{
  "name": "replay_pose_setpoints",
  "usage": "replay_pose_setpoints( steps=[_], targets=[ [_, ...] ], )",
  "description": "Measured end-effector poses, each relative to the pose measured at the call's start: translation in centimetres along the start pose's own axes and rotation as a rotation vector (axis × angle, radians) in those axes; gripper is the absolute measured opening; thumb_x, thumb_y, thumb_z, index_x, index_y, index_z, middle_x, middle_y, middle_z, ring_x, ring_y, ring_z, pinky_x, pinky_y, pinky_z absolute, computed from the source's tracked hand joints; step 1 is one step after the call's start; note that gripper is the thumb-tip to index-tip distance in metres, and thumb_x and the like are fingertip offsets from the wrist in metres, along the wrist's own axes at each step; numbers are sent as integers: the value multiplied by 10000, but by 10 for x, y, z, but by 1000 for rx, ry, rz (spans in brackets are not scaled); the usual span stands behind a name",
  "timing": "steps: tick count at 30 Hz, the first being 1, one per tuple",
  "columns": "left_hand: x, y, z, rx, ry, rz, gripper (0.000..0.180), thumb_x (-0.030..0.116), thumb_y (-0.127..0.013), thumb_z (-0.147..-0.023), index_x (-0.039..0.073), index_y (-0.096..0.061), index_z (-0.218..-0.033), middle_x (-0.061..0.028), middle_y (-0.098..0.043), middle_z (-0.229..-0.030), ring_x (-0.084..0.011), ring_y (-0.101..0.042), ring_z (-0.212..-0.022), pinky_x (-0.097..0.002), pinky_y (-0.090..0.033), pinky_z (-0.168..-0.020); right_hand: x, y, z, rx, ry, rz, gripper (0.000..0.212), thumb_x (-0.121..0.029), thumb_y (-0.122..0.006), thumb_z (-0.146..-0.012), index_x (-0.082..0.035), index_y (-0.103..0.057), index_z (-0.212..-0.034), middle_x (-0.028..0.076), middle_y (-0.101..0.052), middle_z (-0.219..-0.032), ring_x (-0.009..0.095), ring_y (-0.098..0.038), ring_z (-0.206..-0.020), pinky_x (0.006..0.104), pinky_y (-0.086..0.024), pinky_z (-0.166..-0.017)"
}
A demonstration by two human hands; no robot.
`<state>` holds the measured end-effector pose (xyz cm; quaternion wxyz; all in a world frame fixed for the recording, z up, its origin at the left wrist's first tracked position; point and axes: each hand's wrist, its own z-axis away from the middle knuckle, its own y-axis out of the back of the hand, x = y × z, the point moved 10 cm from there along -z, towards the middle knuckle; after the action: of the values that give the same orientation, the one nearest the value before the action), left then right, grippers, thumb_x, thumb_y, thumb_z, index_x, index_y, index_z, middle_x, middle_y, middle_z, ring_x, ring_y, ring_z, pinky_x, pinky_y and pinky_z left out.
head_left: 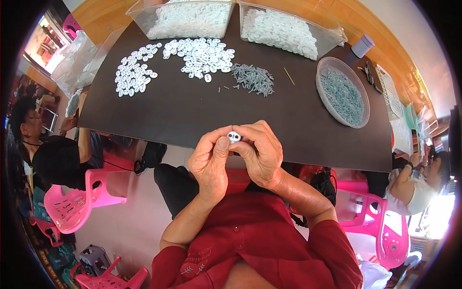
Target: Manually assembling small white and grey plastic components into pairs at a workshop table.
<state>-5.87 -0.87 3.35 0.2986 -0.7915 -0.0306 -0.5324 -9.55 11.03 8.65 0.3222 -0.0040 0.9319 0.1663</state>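
Note:
Over the table's near edge, my left hand (210, 166) and my right hand (263, 155) meet fingertip to fingertip. Between them they pinch a small white oval plastic piece (234, 137) with two dark holes facing up. Thumbs and forefingers of both hands press on its sides, partly covering it. Beyond my hands lies a heap of small grey-blue rod-like parts (253, 80), too fine to make out. To its left are a pile of white oval pieces (202, 55) and another, looser group of white oval pieces (133, 72).
Two clear bins (190, 36) (327, 50) full of white pieces stand at the back. On the right sit a round tub (320, 79) of grey-blue parts, a lilac-capped container (363, 45), pliers (369, 74) and a thin yellow stick (289, 76). People sit left and right, near pink chairs (86, 202).

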Motion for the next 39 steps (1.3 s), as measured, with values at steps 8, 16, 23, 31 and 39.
replay_pose_setpoints(
  steps=[8,16,23,31,39],
  targets=[
    [6,1,-2,47,-46,-84,214,113,-556,-919,-59,-600,-1038,-46,-612,-905,-61,-515,-769,-189,-431,-690,-2,-3,1,21,38,26,279,-37,-711,-732,18,-598,-981,100,-614,-849,196,-544,-685,283,-451,-575],
    [6,-1,6,8,-113,-57,240,162,-527,-941,-45,-590,-1045,-30,-587,-907,-49,-497,-770,-187,-425,-698,-16,-5,2,31,165,106,280,-20,-691,-713,31,-569,-961,132,-591,-853,257,-550,-692,321,-459,-568],
    [13,-6,9,34,-199,-155,218,154,-516,-945,-32,-581,-1039,-13,-523,-819,-60,-459,-709,-186,-403,-603,-24,-4,3,67,203,132,248,1,-677,-710,39,-568,-929,133,-581,-837,251,-547,-674,322,-444,-549],
    [20,-9,9,67,-326,-251,170,122,-490,-952,-20,-572,-994,-12,-495,-756,-66,-424,-658,-200,-363,-547,-24,-6,4,117,231,181,164,-60,-608,-831,34,-562,-957,126,-577,-784,236,-526,-633,324,-425,-543],
    [26,-9,8,58,-337,-283,154,77,-488,-946,-24,-578,-1021,-11,-494,-764,-68,-417,-659,-200,-360,-580,-27,-7,1,98,234,177,174,-18,-624,-798,35,-559,-951,124,-573,-804,248,-526,-657,320,-436,-564]
  ],
)
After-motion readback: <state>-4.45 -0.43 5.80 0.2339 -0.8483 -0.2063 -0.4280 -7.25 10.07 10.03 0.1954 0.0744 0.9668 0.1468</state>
